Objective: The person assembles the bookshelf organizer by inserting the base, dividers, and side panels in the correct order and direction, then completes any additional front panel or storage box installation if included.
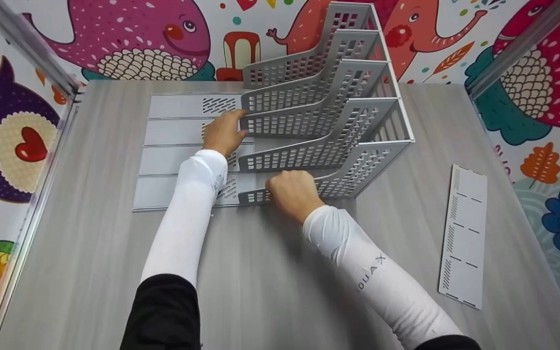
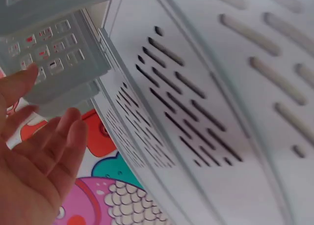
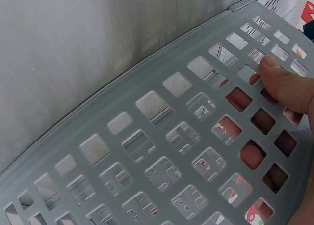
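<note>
A grey file rack (image 1: 358, 109) with several perforated dividers stands on the table in the head view. The lower front ends of its dividers meet a flat slotted panel (image 1: 163, 131) lying to their left. My right hand (image 1: 295, 193) grips the low edge of the nearest divider (image 3: 162, 136); its thumb is on the outer face, and its fingers show through the holes from behind. My left hand (image 1: 225, 132) is at the front end of a middle divider (image 1: 289, 121). In the left wrist view, the left thumb and fingers are spread apart beside perforated divider ends (image 2: 54, 48).
Another flat slotted panel (image 1: 463, 236) lies on the right side of the table (image 1: 260, 291). Printed cartoon walls (image 1: 153, 39) border the table behind and at both sides, with metal frame posts (image 1: 518, 48) at the back corners.
</note>
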The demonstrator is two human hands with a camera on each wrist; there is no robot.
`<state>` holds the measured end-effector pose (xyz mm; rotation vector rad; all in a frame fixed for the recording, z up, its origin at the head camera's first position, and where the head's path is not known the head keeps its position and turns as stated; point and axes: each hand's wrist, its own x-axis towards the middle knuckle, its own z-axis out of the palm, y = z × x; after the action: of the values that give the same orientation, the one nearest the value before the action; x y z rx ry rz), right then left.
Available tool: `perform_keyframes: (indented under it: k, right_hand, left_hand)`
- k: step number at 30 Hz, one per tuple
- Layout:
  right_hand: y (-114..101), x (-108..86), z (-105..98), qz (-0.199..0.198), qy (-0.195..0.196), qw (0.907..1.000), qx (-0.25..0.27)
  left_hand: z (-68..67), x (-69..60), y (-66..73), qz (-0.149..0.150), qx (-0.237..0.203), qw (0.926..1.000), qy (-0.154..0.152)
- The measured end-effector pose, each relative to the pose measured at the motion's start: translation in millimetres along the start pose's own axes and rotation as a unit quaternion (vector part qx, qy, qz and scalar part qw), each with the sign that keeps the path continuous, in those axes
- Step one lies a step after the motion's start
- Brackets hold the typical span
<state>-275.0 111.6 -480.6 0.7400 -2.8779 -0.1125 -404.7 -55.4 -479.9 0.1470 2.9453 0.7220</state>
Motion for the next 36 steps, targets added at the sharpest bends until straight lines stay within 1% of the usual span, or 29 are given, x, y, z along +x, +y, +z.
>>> perform_keyframes:
  k: [1,3,5,9,11,14,18,21,25,28,32,36]
  right_hand:
    - [-0.2,0.0,-0.7,0.003,0.002,1.0,-0.001]
    - [-0.2,-0.5,-2.0,0.01,0.004,0.9999,-0.005]
    - [-0.1,-0.9,-3.1,0.016,0.002,0.9998,-0.01]
    - [-0.4,-0.8,-3.4,0.015,0.005,0.9998,-0.015]
    - [-0.8,-0.2,-2.9,0.011,0.01,0.9998,-0.015]
    - [-1.2,0.4,-2.1,0.011,0.014,0.9997,-0.017]
    - [-1.5,0.3,-1.3,0.018,0.009,0.9996,-0.019]
    - [-1.9,-0.2,-0.6,0.017,0.0,0.9997,-0.017]
    - [-2.3,-1.2,0.6,0.012,-0.008,0.9998,-0.014]
    - [-2.3,-1.7,1.0,0.01,-0.007,0.9998,-0.015]
    - [-2.3,-1.3,0.2,0.011,-0.008,0.9998,-0.017]
    - [-3.4,-0.6,-1.1,0.012,-0.021,0.9995,-0.019]
  left_hand:
    - [-0.6,2.5,3.6,0.008,0.012,0.9999,-0.005]
    - [-1.3,6.4,10.4,0.024,0.038,0.999,-0.007]
    - [-1.1,9.3,15.6,0.031,0.059,0.9977,0.009]
    - [-0.5,11.3,19.8,0.022,0.084,0.9953,0.044]
    - [-1.1,10.7,19.4,0.016,0.086,0.9948,0.052]
    - [-3.0,8.7,18.6,0.02,0.089,0.9946,0.049]
    - [-4.2,5.3,17.0,0.043,0.093,0.9932,0.055]
    - [-2.9,2.4,14.1,0.052,0.104,0.9913,0.062]
    - [-1.1,-0.6,10.0,0.048,0.107,0.9914,0.058]
    - [-1.5,-1.2,8.7,0.044,0.106,0.9919,0.053]
    - [-3.1,-0.4,9.1,0.04,0.105,0.9923,0.051]
    - [-4.3,-0.5,10.7,0.031,0.106,0.9925,0.052]
